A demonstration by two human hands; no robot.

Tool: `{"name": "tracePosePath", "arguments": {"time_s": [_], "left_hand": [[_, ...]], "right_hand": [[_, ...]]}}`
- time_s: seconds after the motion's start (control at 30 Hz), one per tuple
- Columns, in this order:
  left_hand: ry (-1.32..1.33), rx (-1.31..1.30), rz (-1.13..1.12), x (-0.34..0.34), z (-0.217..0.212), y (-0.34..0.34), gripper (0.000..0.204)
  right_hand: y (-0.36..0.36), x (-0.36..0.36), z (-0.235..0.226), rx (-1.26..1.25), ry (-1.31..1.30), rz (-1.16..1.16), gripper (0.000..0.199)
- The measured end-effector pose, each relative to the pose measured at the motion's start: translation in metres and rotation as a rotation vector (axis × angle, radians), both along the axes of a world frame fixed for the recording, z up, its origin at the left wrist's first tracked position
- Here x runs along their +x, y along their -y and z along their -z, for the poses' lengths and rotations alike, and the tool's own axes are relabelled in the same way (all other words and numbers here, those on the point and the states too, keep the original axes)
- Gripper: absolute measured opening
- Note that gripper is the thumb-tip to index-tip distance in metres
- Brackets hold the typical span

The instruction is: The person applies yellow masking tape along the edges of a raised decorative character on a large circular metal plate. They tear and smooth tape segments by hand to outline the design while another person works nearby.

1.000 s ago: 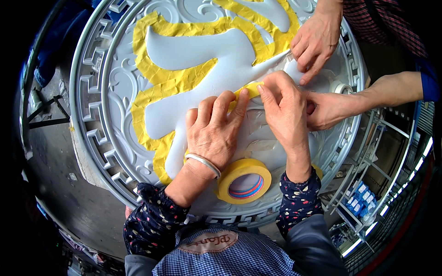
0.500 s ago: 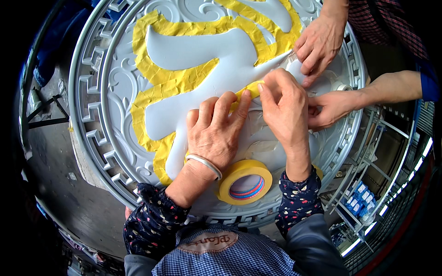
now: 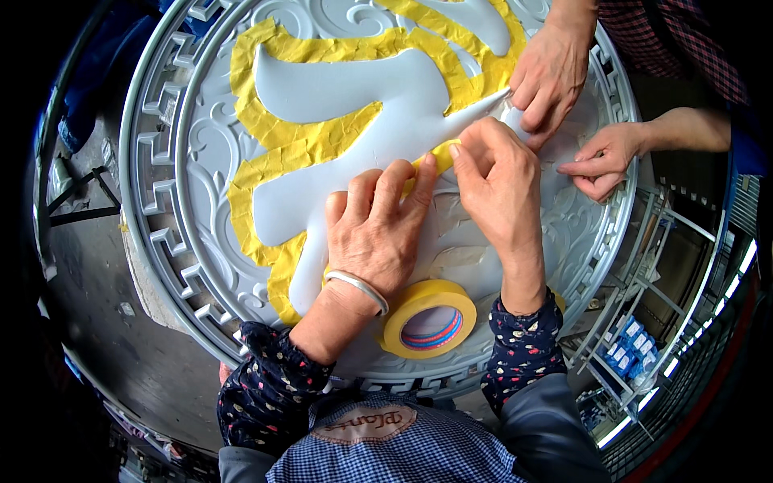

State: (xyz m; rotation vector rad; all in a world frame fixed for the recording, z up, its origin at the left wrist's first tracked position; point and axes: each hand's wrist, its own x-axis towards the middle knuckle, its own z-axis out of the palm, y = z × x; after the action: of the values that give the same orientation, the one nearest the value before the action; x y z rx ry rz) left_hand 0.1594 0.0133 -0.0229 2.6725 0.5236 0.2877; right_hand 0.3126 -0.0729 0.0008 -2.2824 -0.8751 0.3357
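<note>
A large round pale-grey relief panel lies below my hands. Its raised, smooth curved shape is bordered by yellow masking tape. My left hand rests on that shape with fingers spread, the fingertips pressing one end of a short yellow tape strip. Thumb and forefinger of my right hand pinch the strip's other end, at the shape's right edge. Close to my left wrist, a yellow roll of masking tape lies on the panel, partly behind that wrist.
Another person's hand touches the panel's upper right, near a pointed tip of the shape. A second hand hovers by the right rim, fingers together. A metal rack with blue-and-white packages stands beyond at right.
The other person's lower hand has moved away to the right from beside my right hand. Their upper hand has shifted slightly left. My own hands are almost unmoved.
</note>
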Motion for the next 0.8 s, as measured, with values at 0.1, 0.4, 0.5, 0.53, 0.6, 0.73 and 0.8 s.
{"name": "tracePosePath", "arguments": {"time_s": [0.1,0.4,0.5,0.53,0.6,0.73,0.8], "left_hand": [[0.005,0.006,0.001,0.0001,0.0009,-0.0001,0.065],[-0.006,0.023,0.009,-0.0003,0.0008,0.0015,0.066],[0.0,0.023,0.007,-0.0006,0.0015,0.0016,0.066],[0.003,0.023,0.006,-0.0006,0.0015,0.0016,0.066],[-0.003,0.021,0.007,-0.0005,0.001,0.0014,0.066],[0.013,0.023,0.005,-0.0001,0.0022,0.0016,0.065],[0.014,0.021,0.004,0.0,0.0016,0.0012,0.065]], "right_hand": [[0.0005,0.0008,0.0004,-0.002,-0.041,0.025,0.015],[-0.004,0.001,0.0013,-0.056,0.049,0.023,0.017],[-0.0045,0.0011,0.001,-0.061,0.054,0.021,0.017],[-0.0044,0.0017,0.001,-0.063,0.056,0.017,0.017],[-0.0049,0.0018,-0.0002,-0.075,0.075,0.005,0.017],[-0.0063,0.0015,-0.0023,-0.105,0.12,-0.013,0.018],[-0.0066,0.0016,-0.003,-0.117,0.123,-0.012,0.018]]}}
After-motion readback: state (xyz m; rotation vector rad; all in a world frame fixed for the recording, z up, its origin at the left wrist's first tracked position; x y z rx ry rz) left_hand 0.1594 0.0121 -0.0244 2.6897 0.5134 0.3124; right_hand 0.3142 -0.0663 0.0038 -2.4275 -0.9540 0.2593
